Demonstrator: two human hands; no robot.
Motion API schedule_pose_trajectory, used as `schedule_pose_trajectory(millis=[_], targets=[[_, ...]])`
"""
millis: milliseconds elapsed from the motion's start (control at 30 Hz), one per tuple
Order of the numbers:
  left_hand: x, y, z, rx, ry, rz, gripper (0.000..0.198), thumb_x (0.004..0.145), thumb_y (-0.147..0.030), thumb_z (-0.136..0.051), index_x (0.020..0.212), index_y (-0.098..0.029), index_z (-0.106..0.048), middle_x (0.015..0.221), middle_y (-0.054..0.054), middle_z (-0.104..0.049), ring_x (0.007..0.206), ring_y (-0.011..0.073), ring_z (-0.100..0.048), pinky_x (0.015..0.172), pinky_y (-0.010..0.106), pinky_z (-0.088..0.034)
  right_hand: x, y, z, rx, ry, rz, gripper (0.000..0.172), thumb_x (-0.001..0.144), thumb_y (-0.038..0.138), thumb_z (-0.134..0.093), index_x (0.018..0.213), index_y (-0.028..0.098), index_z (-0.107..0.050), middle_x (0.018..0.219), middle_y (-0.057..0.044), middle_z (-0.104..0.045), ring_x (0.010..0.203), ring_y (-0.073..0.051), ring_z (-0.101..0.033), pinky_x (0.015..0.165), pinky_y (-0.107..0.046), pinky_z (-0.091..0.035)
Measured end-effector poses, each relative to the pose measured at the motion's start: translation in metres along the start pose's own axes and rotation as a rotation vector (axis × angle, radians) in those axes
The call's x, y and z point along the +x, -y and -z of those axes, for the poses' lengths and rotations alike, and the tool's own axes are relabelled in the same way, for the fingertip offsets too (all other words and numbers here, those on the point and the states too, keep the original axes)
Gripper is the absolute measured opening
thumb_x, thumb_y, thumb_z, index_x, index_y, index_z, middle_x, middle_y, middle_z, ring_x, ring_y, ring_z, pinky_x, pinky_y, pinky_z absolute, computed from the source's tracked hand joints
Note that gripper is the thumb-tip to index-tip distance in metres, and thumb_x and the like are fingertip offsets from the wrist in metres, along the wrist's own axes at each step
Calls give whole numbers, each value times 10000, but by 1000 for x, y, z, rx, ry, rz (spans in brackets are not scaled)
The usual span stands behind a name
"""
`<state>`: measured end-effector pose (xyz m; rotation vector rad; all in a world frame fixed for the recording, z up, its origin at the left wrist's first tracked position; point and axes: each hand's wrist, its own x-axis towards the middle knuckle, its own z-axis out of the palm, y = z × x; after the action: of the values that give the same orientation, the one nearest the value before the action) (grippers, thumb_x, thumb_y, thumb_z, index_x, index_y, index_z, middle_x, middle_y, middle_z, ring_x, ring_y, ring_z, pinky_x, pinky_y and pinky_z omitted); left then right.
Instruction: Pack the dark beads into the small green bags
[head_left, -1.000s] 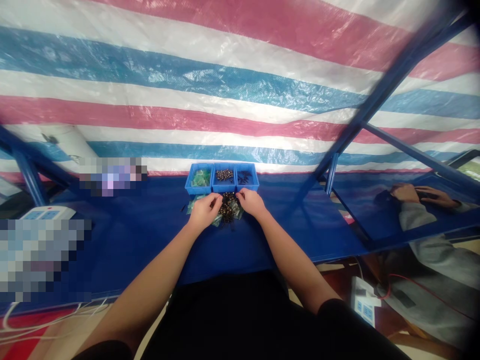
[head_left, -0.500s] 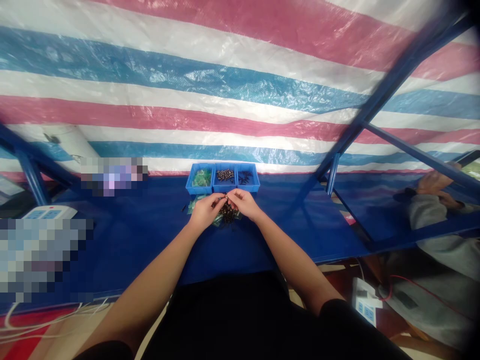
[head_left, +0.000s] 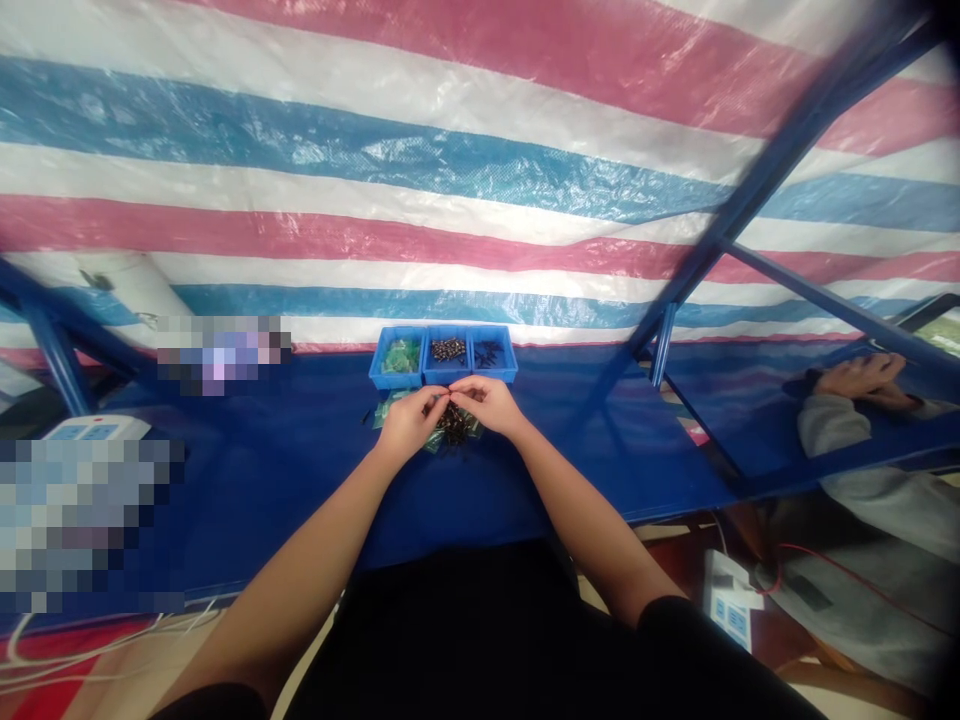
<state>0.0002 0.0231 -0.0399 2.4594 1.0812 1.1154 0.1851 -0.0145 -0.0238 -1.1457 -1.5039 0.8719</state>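
Note:
My left hand (head_left: pixel 410 420) and my right hand (head_left: pixel 489 402) meet fingertip to fingertip over the blue table. Both are closed in a pinch; whatever sits between the fingers is too small to name. Below them lies a pile of small dark and brassy parts (head_left: pixel 455 428), with clear greenish packets (head_left: pixel 433 442) around it. Just beyond my hands stand three joined blue bins: the left bin (head_left: pixel 396 381) holds green pieces, the middle bin (head_left: pixel 448 377) small metallic and dark parts, and the right bin (head_left: pixel 495 374) thin dark pieces.
A white power strip (head_left: pixel 97 430) lies on the table at the left, near blurred-out items. Blue metal frame bars (head_left: pixel 694 265) slant up at the right. Behind them are a co-worker's hands (head_left: pixel 859 376) and grey sleeve (head_left: pixel 832 425). Striped sheeting (head_left: pixel 450 150) hangs behind the table.
My right fingers have shifted slightly and now press closer against the left fingertips. The co-worker's hands at the right have moved lower. The view has shifted a little.

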Motion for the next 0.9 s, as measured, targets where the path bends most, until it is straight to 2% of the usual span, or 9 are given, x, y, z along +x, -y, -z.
schedule_pose_trajectory(millis=[400, 633, 800, 900], targets=[[0, 1, 1, -5, 5, 31, 282, 905, -413, -511, 1014, -204, -665, 638, -21, -609, 556, 102, -556, 577, 205, -424, 1, -4, 3, -58, -3, 44, 306, 770, 396, -662, 969, 169, -704, 901, -62, -710, 681, -124, -608, 646, -252, -491], [1, -4, 4, -17, 39, 5, 305, 927, -421, -478, 971, -203, -686, 836, 16, -718, 662, 126, -633, 632, 211, -449, 4, -8, 9, -32, -5, 52, 319, 765, 391, -673, 971, 150, -707, 867, -67, -709, 672, -123, -605, 634, -248, -491], [2, -4, 4, -50, 50, -14, 282, 935, -393, -474, 986, -213, -685, 891, 11, -721, 708, 131, -650, 669, 216, -462, 3, -11, 7, -2, 38, 43, 383, 764, 410, -672, 1055, 163, -696, 860, -60, -708, 641, -116, -588, 617, -248, -489], [2, -4, 3, -42, 41, -2, 283, 932, -396, -479, 1018, -216, -679, 884, 13, -720, 705, 131, -650, 665, 216, -465, 3, -11, 6, -17, 9, 40, 367, 767, 414, -668, 1032, 162, -706, 857, -62, -709, 637, -117, -585, 610, -247, -486]])
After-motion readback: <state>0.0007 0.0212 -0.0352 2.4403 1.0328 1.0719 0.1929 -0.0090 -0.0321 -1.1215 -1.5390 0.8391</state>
